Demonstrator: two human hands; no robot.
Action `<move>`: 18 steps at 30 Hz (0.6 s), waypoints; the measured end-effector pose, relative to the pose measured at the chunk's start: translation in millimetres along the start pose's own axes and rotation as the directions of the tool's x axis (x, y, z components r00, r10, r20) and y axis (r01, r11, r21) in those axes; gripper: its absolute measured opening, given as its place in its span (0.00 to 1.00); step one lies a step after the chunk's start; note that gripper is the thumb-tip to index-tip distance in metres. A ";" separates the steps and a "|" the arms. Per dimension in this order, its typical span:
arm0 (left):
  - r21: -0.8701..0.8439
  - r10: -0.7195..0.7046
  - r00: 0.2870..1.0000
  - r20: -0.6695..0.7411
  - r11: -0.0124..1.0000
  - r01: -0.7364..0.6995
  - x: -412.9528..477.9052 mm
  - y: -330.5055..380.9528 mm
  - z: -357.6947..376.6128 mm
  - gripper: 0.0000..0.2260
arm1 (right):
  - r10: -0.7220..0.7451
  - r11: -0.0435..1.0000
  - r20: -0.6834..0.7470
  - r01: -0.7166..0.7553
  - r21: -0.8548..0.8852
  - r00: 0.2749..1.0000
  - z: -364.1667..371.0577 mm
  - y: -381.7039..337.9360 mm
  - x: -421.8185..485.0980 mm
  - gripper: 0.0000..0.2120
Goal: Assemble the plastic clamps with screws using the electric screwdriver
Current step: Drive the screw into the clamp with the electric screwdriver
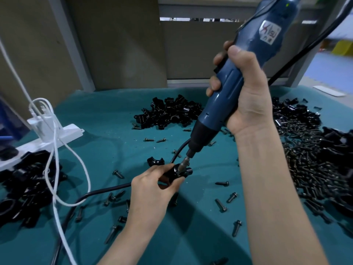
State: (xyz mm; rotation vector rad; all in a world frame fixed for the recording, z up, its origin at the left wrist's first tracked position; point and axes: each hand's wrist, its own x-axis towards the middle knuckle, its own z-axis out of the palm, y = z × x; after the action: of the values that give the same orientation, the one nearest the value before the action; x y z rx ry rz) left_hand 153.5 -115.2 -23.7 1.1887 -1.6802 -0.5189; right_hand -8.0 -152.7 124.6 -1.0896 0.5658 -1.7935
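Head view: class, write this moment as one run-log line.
right hand: grips electric screwdriver | left hand: holds clamp | bit: tip on clamp

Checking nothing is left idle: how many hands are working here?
2. The left hand pinches a black plastic clamp low at centre; the right hand grips the electric screwdriver above it. None seems hidden.
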 end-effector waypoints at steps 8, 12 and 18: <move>-0.030 -0.047 0.999 0.004 0.998 0.047 -0.4 -0.8 -2.2 0.11 | -0.018 0.999 0.099 0.015 0.035 0.995 4.4 2.1 -1.6 0.04; -0.123 -0.115 0.993 -0.020 0.986 0.112 4.7 -2.4 -6.4 0.13 | -0.038 0.996 0.152 0.024 0.091 0.988 1.3 -0.3 0.0 0.04; -0.020 -0.230 0.969 0.089 0.972 0.232 10.8 -16.5 -5.7 0.19 | 0.067 0.980 0.179 -0.098 0.171 0.982 -5.3 13.7 -1.1 0.05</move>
State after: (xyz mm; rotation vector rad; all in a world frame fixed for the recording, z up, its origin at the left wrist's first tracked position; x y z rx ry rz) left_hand 165.7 -130.8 -29.0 1.3654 -1.6082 -0.7460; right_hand -5.9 -158.5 111.1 -1.0682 0.3337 -1.6249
